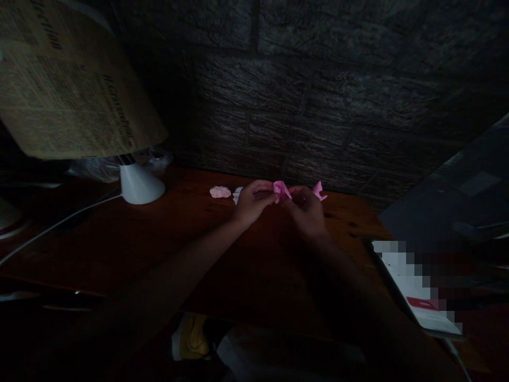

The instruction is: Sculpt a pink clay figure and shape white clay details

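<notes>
Both my hands meet over the far middle of a dark wooden table (pixel 167 249). My left hand (pixel 251 201) is closed, its fingertips pinching a small crumpled pink paper piece (pixel 281 190). My right hand (pixel 307 211) is also closed, fingers pressed to the same pink piece from the right. Another pink paper bit (pixel 319 191) sticks up just beyond my right hand; I cannot tell whether it lies on the table or is held. A pale pink round piece (pixel 220 192) and a whitish scrap (pixel 237 194) lie on the table left of my left hand.
A lamp with a white base (pixel 140 184), a newspaper-print shade (pixel 67 85) and a white cord (pixel 55 225) stands at the back left. A dark brick-pattern wall (pixel 318 95) closes the back. A laptop or tablet with a white sheet (pixel 421 286) lies at the right.
</notes>
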